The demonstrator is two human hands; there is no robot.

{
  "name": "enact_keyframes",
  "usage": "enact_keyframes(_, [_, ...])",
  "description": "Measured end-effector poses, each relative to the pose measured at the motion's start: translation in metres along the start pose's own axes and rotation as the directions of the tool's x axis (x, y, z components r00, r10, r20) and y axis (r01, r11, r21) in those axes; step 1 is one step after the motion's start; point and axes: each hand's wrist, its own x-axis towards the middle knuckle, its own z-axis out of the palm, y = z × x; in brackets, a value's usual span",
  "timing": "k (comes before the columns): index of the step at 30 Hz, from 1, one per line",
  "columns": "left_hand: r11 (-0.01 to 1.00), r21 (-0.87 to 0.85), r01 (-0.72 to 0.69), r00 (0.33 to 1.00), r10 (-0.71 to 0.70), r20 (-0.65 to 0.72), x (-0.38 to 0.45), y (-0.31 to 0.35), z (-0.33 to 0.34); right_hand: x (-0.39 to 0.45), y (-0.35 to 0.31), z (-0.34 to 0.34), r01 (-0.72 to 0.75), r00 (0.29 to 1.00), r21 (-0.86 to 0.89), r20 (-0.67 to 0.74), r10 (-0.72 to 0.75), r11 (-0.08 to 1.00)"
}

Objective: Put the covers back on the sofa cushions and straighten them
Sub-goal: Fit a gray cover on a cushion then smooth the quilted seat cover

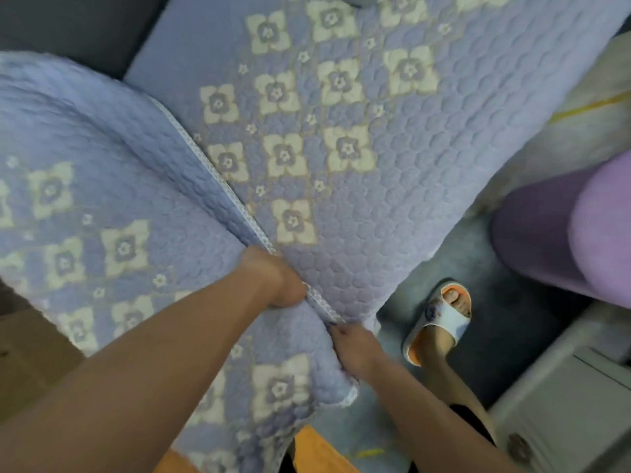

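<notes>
Nearest the camera, two bare forearms reach out from the bottom edge. The right hand [353, 349] pinches the lace-trimmed edge [321, 302] of a quilted lilac cover [112, 213] near its lower corner, fingers curled over the fabric. Just beyond it, the left hand [276, 279] is clenched round the same trim, with the fingertips buried in the folds and hidden. This cover, printed with cream four-petal flowers, billows to the left and is bunched where the hands grip it; its lower part is cut off by the frame, and motion blur softens the pattern there.

To the right, a foot in a white and orange slipper [440, 322] stands on a blue-grey floor [478, 254]. The slipper strap carries a small dark emblem, too blurred to read. No writing or label can be read anywhere.

A white cabinet [566, 404] sits at the lower right, smeared by blur, and a purple rounded object [563, 233] is cut off by the right edge; what it is cannot be told.

Farther off, a second cover [358, 114] of the same pattern lies flat over the sofa seat, touching the held cover along the trim. Dark grey sofa upholstery [75, 25] shows at the upper left.
</notes>
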Motion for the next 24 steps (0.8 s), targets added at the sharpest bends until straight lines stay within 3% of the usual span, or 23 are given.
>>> enact_keyframes(2, [0.999,0.03,0.033,0.999,-0.032,-0.038,0.0,0.004,0.007,-0.004,-0.002,-0.018,0.035,0.987,-0.137,-0.15,-0.056,0.99])
enact_keyframes(4, [0.997,0.049,0.057,0.992,-0.051,-0.118,-0.003,0.011,0.013,-0.004,-0.009,-0.035,0.105,0.971,-0.162,-0.194,-0.136,0.981])
enact_keyframes(10, [0.98,-0.063,0.187,0.962,-0.196,-0.193,-0.007,0.027,0.015,-0.003,-0.046,-0.098,0.4,0.903,-0.382,0.009,-0.43,0.833])
enact_keyframes(13, [0.983,-0.037,0.177,0.968,-0.181,-0.175,-0.012,0.033,0.013,0.007,-0.064,-0.124,0.448,0.878,-0.493,0.084,-0.471,0.746])
enact_keyframes(16, [0.983,-0.092,0.159,0.964,-0.175,-0.2,-0.013,0.041,0.019,0.018,-0.087,-0.137,0.413,0.898,-0.57,0.125,-0.421,0.71])
enact_keyframes(18, [0.952,-0.274,0.134,0.949,-0.204,-0.242,-0.018,0.038,0.015,0.023,-0.111,-0.14,0.403,0.906,-0.619,0.166,-0.389,0.674])
enact_keyframes(19, [0.888,-0.448,0.097,0.929,-0.243,-0.279,-0.018,0.034,0.01,0.026,-0.128,-0.139,0.408,0.905,-0.629,0.183,-0.384,0.662])
enact_keyframes(20, [0.764,-0.645,0.032,0.901,-0.301,-0.312,-0.021,0.029,0.001,0.029,-0.145,-0.137,0.413,0.903,-0.625,0.188,-0.386,0.663])
enact_keyframes(22, [0.362,-0.925,-0.118,0.847,-0.449,-0.284,-0.022,0.012,-0.017,0.037,-0.184,-0.131,0.411,0.905,-0.62,0.188,-0.382,0.669])
enact_keyframes(24, [-0.029,-0.986,-0.164,0.859,-0.496,-0.128,-0.021,-0.009,-0.031,0.046,-0.214,-0.13,0.386,0.916,-0.617,0.168,-0.365,0.686])
